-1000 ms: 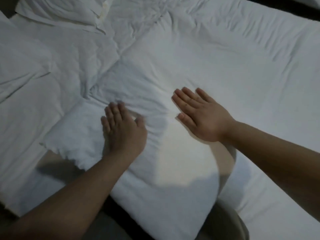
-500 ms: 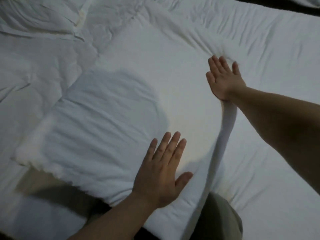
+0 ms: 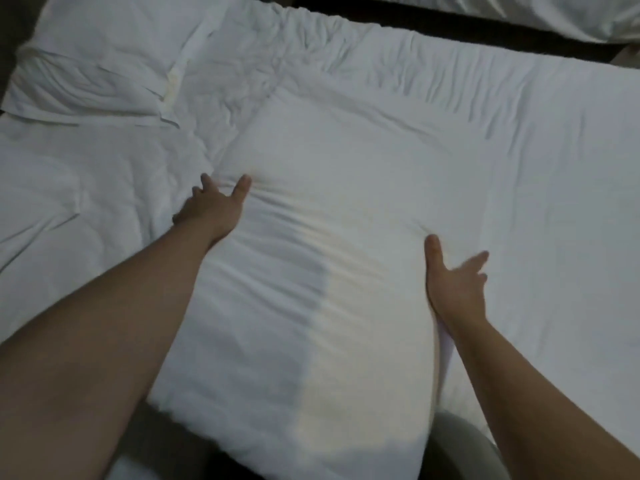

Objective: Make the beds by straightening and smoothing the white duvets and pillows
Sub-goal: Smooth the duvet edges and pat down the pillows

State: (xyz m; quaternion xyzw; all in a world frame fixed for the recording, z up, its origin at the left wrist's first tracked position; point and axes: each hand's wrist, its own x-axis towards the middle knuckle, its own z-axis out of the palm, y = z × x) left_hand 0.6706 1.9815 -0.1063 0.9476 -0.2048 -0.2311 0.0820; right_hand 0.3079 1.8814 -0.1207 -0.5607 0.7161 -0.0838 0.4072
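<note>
A white duvet (image 3: 346, 188) covers the bed, with a thick folded section lying across the middle toward me. My left hand (image 3: 214, 206) presses on the left side of that folded section, thumb and fingers spread, where the fabric creases. At the section's right edge is my right hand (image 3: 453, 285), with its thumb on top of the fold and straight fingers on the flatter duvet beside it. A rumpled white pillow (image 3: 104, 64) lies at the far left corner.
A second bed with white bedding (image 3: 519, 15) stands beyond a dark gap (image 3: 381, 19) at the top. The near edge of the bed runs along the bottom, where my grey-clothed leg (image 3: 460, 445) shows.
My left hand went from the near edge of the fold up and left to its left side. The right hand came back toward me along the right edge. The view shifted toward the pillow.
</note>
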